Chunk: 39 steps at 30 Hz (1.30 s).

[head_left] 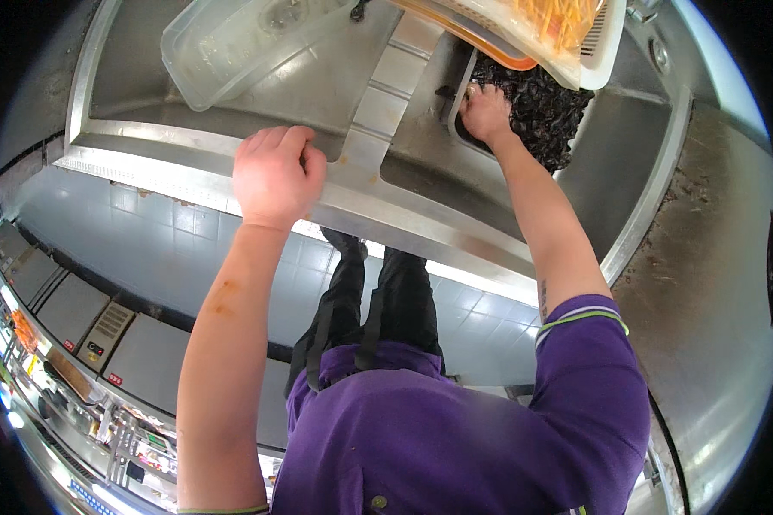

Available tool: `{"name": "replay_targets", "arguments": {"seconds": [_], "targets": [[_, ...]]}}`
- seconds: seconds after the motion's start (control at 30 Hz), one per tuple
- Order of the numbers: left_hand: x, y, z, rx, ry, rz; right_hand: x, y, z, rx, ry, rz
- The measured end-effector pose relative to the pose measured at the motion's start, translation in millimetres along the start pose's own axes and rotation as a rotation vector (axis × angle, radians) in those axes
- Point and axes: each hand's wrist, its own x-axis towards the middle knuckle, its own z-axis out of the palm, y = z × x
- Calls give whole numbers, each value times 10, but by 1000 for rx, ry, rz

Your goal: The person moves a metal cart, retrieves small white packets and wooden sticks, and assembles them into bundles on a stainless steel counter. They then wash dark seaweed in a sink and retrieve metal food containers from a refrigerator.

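Silver sink (318,90) — in it, black pieces (545,107); over it, orange strips (554,21); before it, purple shirt (438,438) — green-and-white striped cuff (580,316).

Two bare hands: one left (276,176) at the sink's (438,225) near edge, one right (487,112) among the black pieces (541,112). Two basins, left (318,103) and right (631,146), with one divider (380,116) between. One clear tub (189,73) toward the left basin's far left corner. One pale container (461,93) in the right basin, black pieces in it too many to count. Above the right basin's far edge, one white basket (607,47) and one orange-edged tray (514,62); orange-yellow strips (563,19) in the basket, overlapping past counting.
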Motion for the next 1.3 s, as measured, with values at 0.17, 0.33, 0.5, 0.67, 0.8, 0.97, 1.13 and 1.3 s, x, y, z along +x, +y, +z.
{"name": "replay_targets", "arguments": {"seconds": [0.17, 0.33, 0.5, 0.67, 0.8, 0.97, 1.13, 1.3], "targets": [[12, 18, -37, -8, 29, 3, -209, 16, -274, 11, 15, -28], [17, 12, -18, -44, 97, 7, -483, -219, -556, -60, 122, 18], [-12, -15, -26, -63, 81, -14, -394, -601, -800, -119, 129, -177], [31, 1, -98, -58, 8, 4, 416, -854, 172, -646, -225, -397], [85, -38, -78, -103, 1, 16, 830, -769, 646, -552, -261, -305], [70, -20, -86, -112, 35, 22, 919, -842, 361, -383, -168, -259], [73, 2, -114, -89, -21, 16, 1062, -821, -15, -155, -43, -85], [69, 20, -89, -53, -49, 25, 1434, -707, 160, -78, -79, 49]]}}
